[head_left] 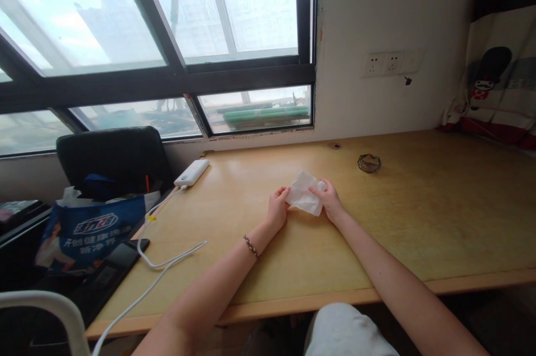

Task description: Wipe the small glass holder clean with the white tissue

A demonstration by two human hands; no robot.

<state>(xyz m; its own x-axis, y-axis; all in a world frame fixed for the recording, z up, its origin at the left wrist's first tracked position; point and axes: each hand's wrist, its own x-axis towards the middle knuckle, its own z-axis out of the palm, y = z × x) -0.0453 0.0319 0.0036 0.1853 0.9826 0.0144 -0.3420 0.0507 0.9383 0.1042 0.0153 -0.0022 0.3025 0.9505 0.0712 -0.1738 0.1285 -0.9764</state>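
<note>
A white, creased tissue point(305, 195) is stretched between my two hands, above the middle of the wooden table point(397, 222). My left hand point(278, 208) pinches its left edge between thumb and fingers; a braided bracelet circles that wrist. At the right side of the tissue, my right hand point(330, 200) is closed on it, the thumb lying on top. A small whitish bunched part shows by the right fingertips; whether it belongs to the tissue I cannot tell.
A glass ashtray point(369, 163) sits behind and right of my hands. At the table's left edge lies a white power bank point(192, 172) with a white cable point(167, 262). Left of the table are a blue bag point(94, 233) and a dark chair point(113, 155).
</note>
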